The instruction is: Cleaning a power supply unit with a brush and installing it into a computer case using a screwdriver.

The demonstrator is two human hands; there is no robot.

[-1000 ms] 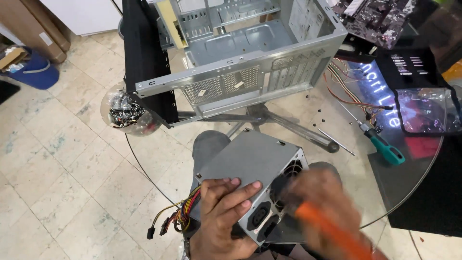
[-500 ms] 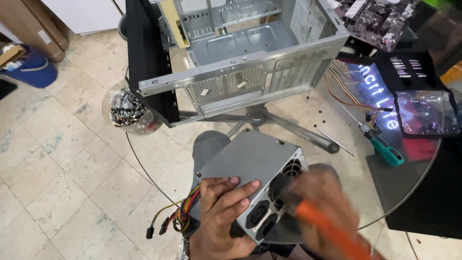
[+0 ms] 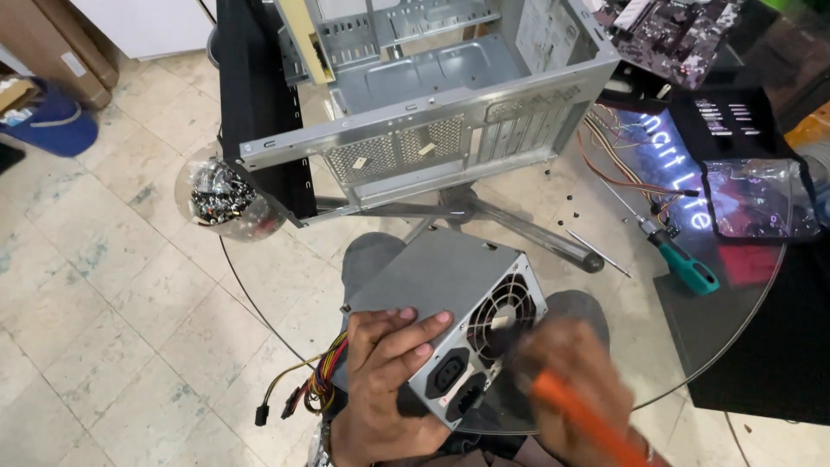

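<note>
The left hand [image 3: 389, 380] gripped the grey power supply [image 3: 445, 311], fingers spread over its top. The right hand [image 3: 575, 380], blurred, was closed around an orange-handled tool [image 3: 584, 419].

Floor [image 3: 104, 285]: pale worn tiles, grimy grout. Round glass tabletop [image 3: 692, 346] on chrome legs [image 3: 519, 229], floor visible through it. Blue bin [image 3: 52, 125] and brown cardboard [image 3: 73, 47] far left. Light even, diffuse.

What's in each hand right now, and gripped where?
Left hand grips the grey metal power supply box at its near end, fingers over the top edge. Right hand, blurred, holds an orange-handled tool by the handle.
</note>
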